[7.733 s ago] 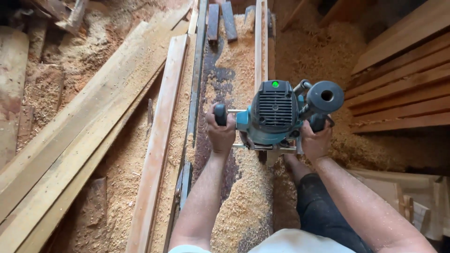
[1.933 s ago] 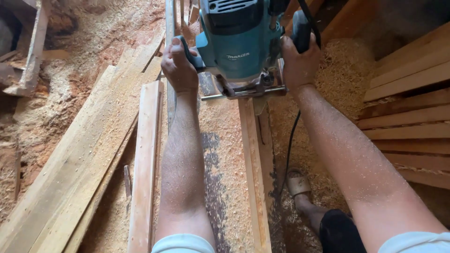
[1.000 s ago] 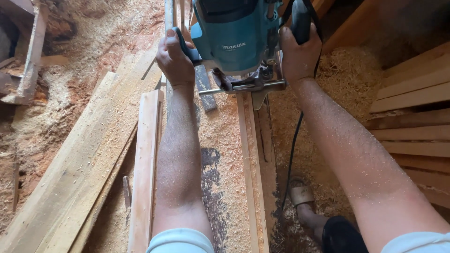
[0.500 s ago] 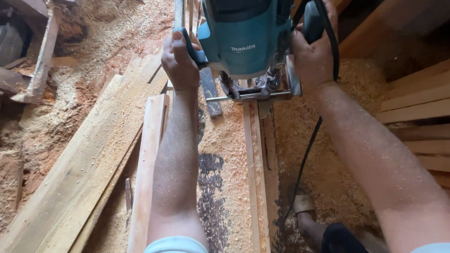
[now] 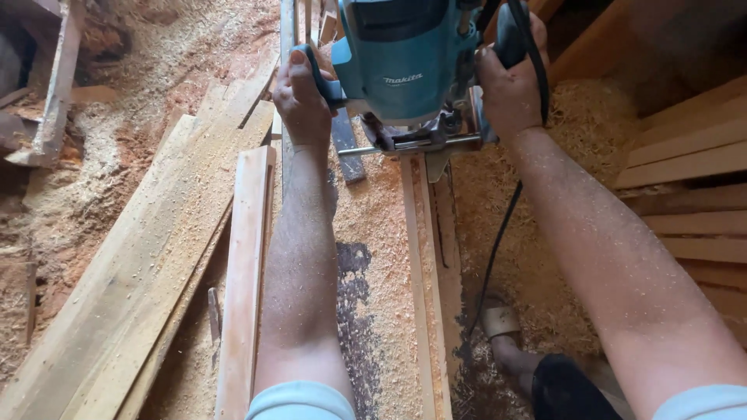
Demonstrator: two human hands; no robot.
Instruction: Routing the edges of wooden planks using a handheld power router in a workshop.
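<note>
A teal electric router (image 5: 405,66) stands on a narrow wooden strip (image 5: 424,264) at the top middle of the head view. My left hand (image 5: 302,101) is wrapped around its left handle. My right hand (image 5: 510,85) is closed around its right handle, near the black power cord (image 5: 498,241) that hangs down beside the strip. The router's metal base and guide rods (image 5: 412,144) rest on the strip's far end. The strip runs toward me, dusted with sawdust.
Long planks (image 5: 156,257) lie at the left, with a thinner board (image 5: 243,280) beside my left arm. Stacked boards (image 5: 692,179) fill the right side. Sawdust (image 5: 373,295) covers the floor. My sandalled foot (image 5: 502,323) stands at the lower right of the strip.
The router has moved away from me along the strip, from near my body to arm's length. Both hands kept their hold on the handles throughout.
</note>
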